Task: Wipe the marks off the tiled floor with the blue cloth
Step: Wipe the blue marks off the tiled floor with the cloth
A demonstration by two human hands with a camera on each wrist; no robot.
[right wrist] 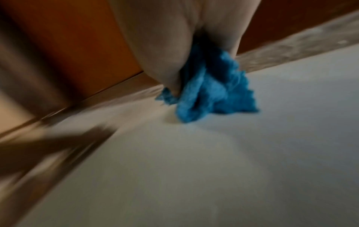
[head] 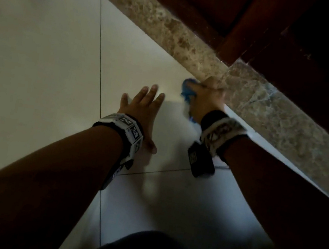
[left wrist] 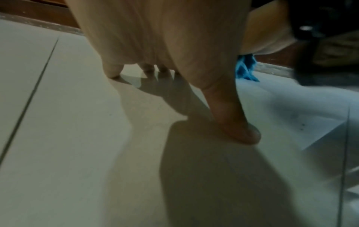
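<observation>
The blue cloth (head: 187, 90) lies bunched on the tiled floor (head: 41, 51), at about 1 o'clock from frame centre in the head view, touching or just beside the marbled stone border (head: 173, 33). My right hand (head: 206, 95) is clenched around the cloth and presses it down onto the tile. My left hand (head: 142, 110) holds nothing: its fingers (left wrist: 114, 69) are spread straight, tips braced on the floor at about 9 o'clock from the cloth.

Step in hand, as I judge it: wiping along the edge where tile meets border. The right wrist view is blurred, and I cannot make out any marks under the cloth.

To do this step well:
1. Keep firm downward pressure through the palm.
2. Work in short overlapping passes parallel to the border.
3. Keep weight on the braced left hand for balance.
4. Refold the cloth to a fresh face when one is soiled.

Dark wooden woodwork (head: 272, 23) stands beyond the border. No containers are visible.
</observation>
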